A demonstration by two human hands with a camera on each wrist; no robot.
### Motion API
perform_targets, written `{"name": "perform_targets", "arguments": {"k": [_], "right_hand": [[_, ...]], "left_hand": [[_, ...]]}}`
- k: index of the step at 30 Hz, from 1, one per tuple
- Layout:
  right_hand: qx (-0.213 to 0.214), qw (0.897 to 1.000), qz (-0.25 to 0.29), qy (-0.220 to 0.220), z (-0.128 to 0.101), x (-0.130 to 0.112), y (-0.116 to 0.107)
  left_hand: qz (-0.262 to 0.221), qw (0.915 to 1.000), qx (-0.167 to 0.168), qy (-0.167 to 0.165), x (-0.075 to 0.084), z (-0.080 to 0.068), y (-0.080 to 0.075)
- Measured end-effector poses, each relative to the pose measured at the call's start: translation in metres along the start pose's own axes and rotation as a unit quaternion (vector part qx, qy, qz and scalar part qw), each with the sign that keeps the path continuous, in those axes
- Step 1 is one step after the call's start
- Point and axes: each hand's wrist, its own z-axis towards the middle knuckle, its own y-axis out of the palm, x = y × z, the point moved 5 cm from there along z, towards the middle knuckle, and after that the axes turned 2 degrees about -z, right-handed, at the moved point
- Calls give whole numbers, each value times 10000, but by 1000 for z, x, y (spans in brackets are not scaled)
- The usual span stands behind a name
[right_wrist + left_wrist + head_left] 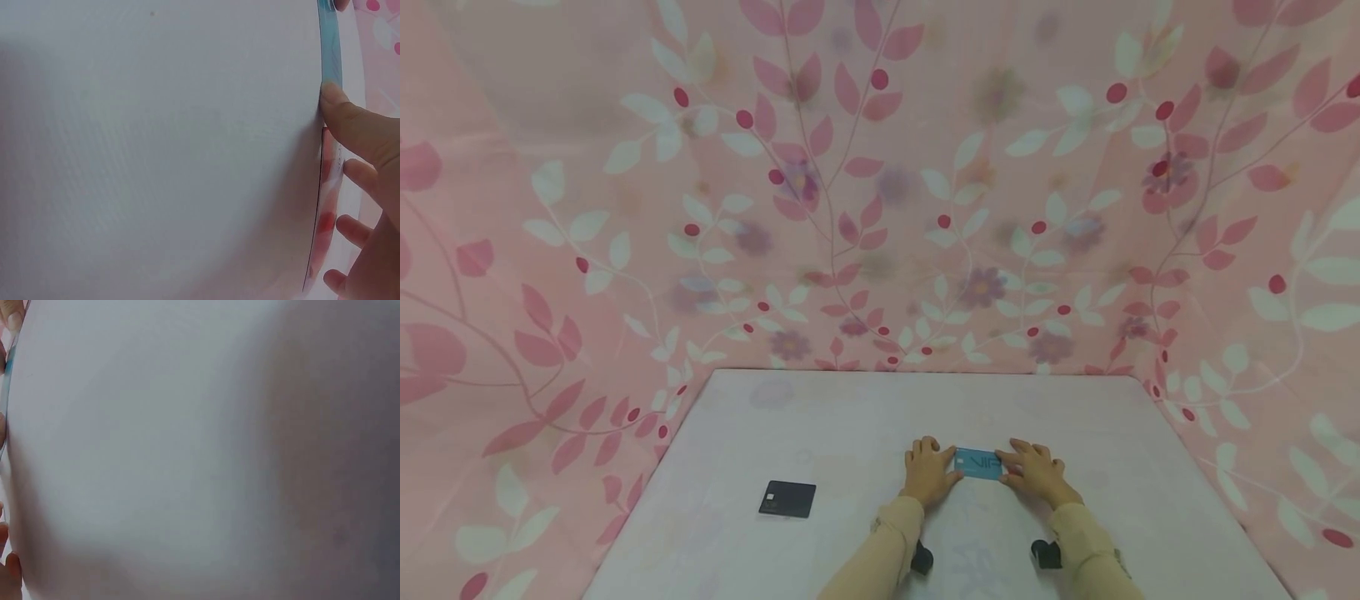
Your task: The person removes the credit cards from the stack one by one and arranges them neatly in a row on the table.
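So the pale worktop (850,433) sat in front of a pink leafy curtain (880,208). Both hands were on a blue card (978,463) lying flat on the worktop: left hand (928,473) pinching its left end, right hand (1037,472) pinching the right end. A black card (787,499) lay well left of the blue card.

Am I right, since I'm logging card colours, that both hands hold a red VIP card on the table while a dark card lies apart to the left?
Not quite: the VIP card is blue, not red, as the head view shows. The left hand and right hand do hold its ends on the table, and the dark card lies apart to the left.
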Motion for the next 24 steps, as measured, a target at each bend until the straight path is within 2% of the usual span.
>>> {"name": "perform_targets", "arguments": {"k": [3,5,9,12,18,21,24], "right_hand": [[280,9995,132,-52,-2,-3,-1],[670,9974,229,-163,-3,-8,-4],[1336,9871,773,-419,-7,-22,-11],[1591,9781,1254,-476,-11,-32,-14],[2154,9618,1562,-646,-25,-52,-14],[2200,9593,1622,-716,-31,-65,-12],[2127,9590,1740,-689,-35,-75,-7]], "left_hand": [[-308,9994,55,143,-2,-2,-2],[-619,9976,202,241,-4,-4,-6],[-1375,9880,611,361,-9,-12,-14],[-1909,9775,770,452,-11,-18,-18],[-2652,9576,924,646,-15,-31,-35],[-3060,9451,944,657,-18,-38,-46],[-3458,9335,800,504,-25,-46,-53]]}}
